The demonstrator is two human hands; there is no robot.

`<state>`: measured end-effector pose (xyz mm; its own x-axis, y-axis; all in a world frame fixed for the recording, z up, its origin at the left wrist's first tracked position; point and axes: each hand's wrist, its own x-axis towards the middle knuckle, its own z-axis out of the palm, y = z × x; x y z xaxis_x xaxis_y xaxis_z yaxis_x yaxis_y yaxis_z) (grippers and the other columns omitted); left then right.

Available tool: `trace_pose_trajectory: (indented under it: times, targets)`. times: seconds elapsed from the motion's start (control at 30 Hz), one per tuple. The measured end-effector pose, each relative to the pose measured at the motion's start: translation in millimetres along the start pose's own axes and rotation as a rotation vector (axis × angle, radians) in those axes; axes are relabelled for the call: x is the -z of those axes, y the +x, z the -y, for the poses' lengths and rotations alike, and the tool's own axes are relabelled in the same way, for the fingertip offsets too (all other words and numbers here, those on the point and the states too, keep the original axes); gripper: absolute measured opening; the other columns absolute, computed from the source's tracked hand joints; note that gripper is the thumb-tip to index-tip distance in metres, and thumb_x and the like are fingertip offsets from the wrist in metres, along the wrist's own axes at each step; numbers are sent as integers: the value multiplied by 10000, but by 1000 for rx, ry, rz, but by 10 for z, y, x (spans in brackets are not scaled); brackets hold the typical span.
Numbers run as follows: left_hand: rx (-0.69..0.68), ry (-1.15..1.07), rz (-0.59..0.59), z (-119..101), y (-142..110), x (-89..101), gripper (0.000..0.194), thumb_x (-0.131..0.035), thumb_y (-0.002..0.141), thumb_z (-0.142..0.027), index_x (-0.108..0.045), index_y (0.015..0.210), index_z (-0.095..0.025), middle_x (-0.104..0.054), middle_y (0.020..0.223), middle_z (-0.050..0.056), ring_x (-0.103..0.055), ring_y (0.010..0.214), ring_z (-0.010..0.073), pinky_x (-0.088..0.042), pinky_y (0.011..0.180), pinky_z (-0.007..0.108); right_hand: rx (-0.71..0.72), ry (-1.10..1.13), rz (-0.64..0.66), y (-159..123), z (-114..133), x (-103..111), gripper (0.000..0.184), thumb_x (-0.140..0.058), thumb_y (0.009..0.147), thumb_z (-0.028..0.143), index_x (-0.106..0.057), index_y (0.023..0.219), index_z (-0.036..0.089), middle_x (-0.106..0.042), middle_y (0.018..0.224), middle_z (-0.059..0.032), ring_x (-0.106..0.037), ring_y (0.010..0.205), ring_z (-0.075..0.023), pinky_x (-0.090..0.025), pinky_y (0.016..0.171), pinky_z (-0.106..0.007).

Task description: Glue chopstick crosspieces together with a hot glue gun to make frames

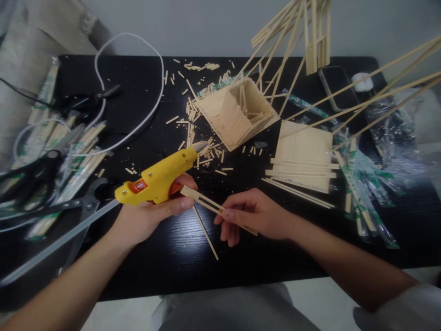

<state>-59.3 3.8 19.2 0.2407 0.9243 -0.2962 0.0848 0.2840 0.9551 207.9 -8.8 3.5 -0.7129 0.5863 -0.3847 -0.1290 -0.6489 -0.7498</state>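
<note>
A yellow hot glue gun (161, 177) with a long glue stick (62, 241) in its back end is gripped in my left hand (156, 211). Its nozzle points up and right over short cut wood pieces. My right hand (253, 214) pinches a pair of joined wooden chopsticks (208, 202) that splay slightly apart. My left thumb and fingers touch their thicker end. One loose chopstick (206, 234) lies on the black table below. Further right, a flat wooden panel (305, 142) has several sticks across its near part.
A chopstick-built box on a square base (237, 112) stands at the back among scattered offcuts (206, 151). Scissors (51, 161), a white cable (161, 69) and wrapped chopsticks (82, 161) crowd the left. Long sticks project over the back right, near a phone (336, 87) and plastic wrappers (375, 179).
</note>
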Motion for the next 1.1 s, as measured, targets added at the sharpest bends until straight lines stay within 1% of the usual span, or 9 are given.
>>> trace_pose_trajectory:
  times: [0.13, 0.27, 0.37, 0.43, 0.5, 0.63, 0.77, 0.97, 1.1]
  targets:
    - [26, -188, 24, -67, 13, -28, 198, -873, 859, -409, -780, 970, -273, -691, 835, -36, -492, 581, 63, -401, 518, 242, 2, 31, 14, 2, 10, 11, 418, -721, 1022, 534, -785, 1006, 121, -817, 825, -69, -771, 683, -144, -618, 654, -250]
    - [34, -236, -81, -122, 42, -61, 289, -910, 759, -430, -733, 923, -272, -626, 739, -76, -473, 554, 46, -318, 493, 266, 7, 88, 55, 18, 10, 39, 590, -615, 1039, 668, -782, 1020, 103, -828, 850, -105, -782, 682, -164, -624, 675, -277]
    - [27, -146, -152, -149, 61, -73, 232, -768, 787, -407, -666, 938, -264, -580, 713, -93, -468, 555, 57, -230, 515, 310, 13, 119, 95, 27, 7, 62, 686, -536, 1044, 734, -782, 1017, 95, -829, 853, -123, -786, 666, -185, -624, 655, -297]
    - [15, -111, -186, -164, 70, -76, 167, -638, 824, -367, -630, 945, -253, -573, 723, -84, -469, 576, 72, -190, 533, 329, 21, 134, 116, 24, 13, 70, 677, -525, 1059, 717, -786, 1005, 95, -827, 845, -117, -781, 647, -179, -618, 642, -290]
    - [9, -179, -206, -174, 77, -76, 139, -630, 826, -318, -632, 944, -245, -601, 776, -75, -461, 597, 68, -178, 528, 324, 22, 138, 117, 14, 25, 70, 617, -566, 1064, 669, -788, 989, 98, -825, 836, -106, -776, 637, -166, -612, 634, -271]
    - [19, -473, -205, -165, 97, -65, 192, -814, 767, -225, -713, 925, -267, -601, 779, -71, -450, 585, 47, -224, 446, 244, 3, 110, 87, -2, 35, 64, 467, -698, 1032, 556, -781, 960, 102, -823, 814, -90, -770, 645, -154, -610, 615, -249]
    - [8, -653, -208, -148, 123, -46, 192, -872, 763, -179, -753, 900, -242, -563, 726, -44, -470, 571, 53, -355, 401, 143, -7, 119, 87, 1, 23, 66, 384, -761, 1008, 477, -770, 926, 102, -818, 792, -75, -761, 623, -136, -611, 600, -230]
    - [-16, -744, -173, -151, 142, -16, 341, -999, 641, -198, -782, 903, -167, -695, 787, -17, -547, 578, 63, -477, 395, 127, -11, 130, 93, 3, 8, 63, 339, -753, 1019, 433, -764, 911, 111, -816, 776, -59, -761, 614, -125, -606, 587, -214]
    - [-21, -757, -191, -135, 145, -6, 332, -995, 658, -194, -790, 915, -155, -766, 858, 12, -578, 588, 69, -501, 407, 127, -9, 125, 81, 6, 6, 59, 333, -746, 1026, 423, -750, 893, 118, -810, 752, -48, -755, 599, -119, -598, 571, -204]
